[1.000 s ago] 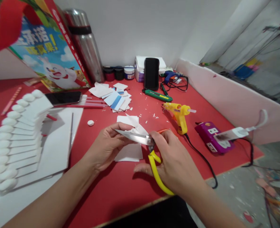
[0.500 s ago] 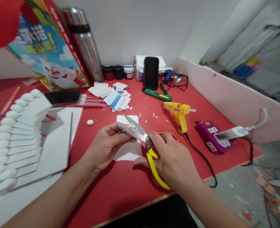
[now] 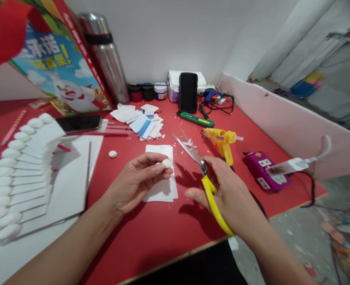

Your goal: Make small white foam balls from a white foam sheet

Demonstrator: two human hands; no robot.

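Scissors with shiny steel blades and smooth yellow handles (image 3: 205, 180) are held in the right hand (image 3: 228, 190), their parted blades slanting forward and leftward, just right of and apart from the small matt white rounded piece (image 3: 167, 162) pinched narrowly between the thumb and fingers of the left hand (image 3: 136, 178). Beneath that piece, a flat, thin stack of white paper-like sheets (image 3: 160, 192) lies on the smooth red tabletop (image 3: 154, 233), with tiny pale slivers (image 3: 195, 147) scattered near the blades.

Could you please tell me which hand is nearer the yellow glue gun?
Right. The right hand is just in front of the yellow glue gun; the left hand is well to its left.
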